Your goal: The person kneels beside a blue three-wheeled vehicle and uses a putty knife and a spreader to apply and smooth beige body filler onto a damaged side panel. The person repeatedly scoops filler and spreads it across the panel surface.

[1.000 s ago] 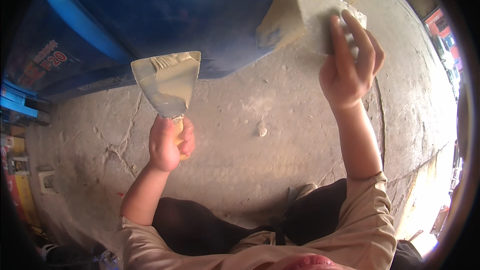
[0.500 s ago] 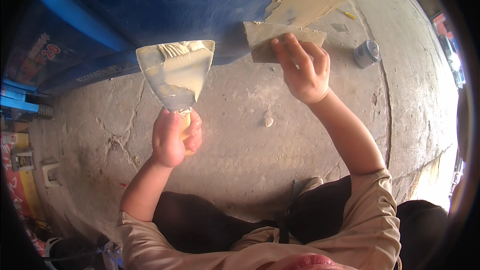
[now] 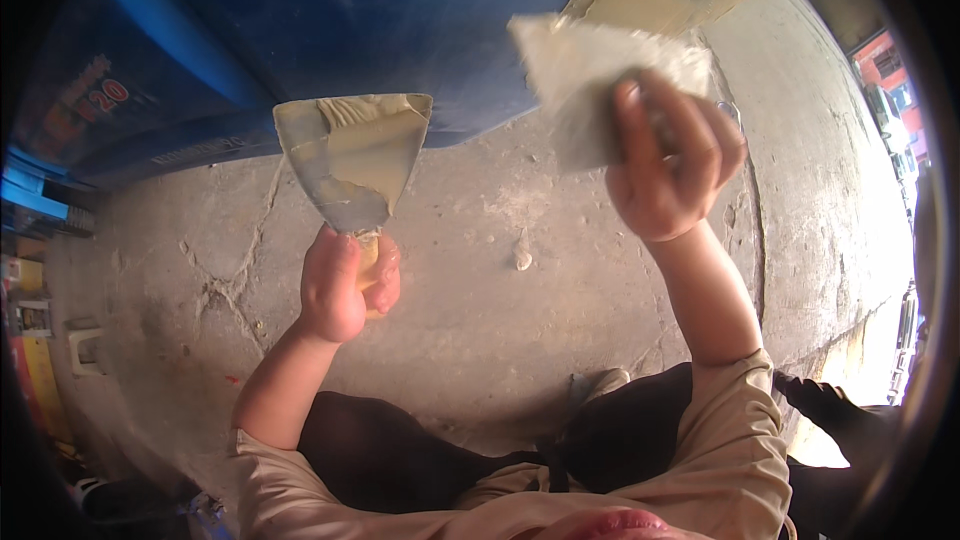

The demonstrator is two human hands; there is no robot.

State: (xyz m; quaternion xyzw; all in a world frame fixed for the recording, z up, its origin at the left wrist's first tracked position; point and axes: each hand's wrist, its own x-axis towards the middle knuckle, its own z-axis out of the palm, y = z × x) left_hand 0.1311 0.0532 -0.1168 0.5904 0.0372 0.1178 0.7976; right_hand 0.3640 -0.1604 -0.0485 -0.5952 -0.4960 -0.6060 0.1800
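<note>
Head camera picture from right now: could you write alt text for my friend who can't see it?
A person's left hand holds a scraper loaded with beige paste, while the right hand grips a flat, blurred spreader near a blue panel partly covered by a beige coating. Below is a cracked concrete floor.

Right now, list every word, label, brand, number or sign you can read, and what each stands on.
I don't copy out printed text, so no quotes:
Red characters and numerals, on the blue bodywork at left: numerals readable, characters blurred.
Pale lettering, low on that bodywork: too blurred to read.
Putty knife and flat blade: no lettering to be made out.
</note>
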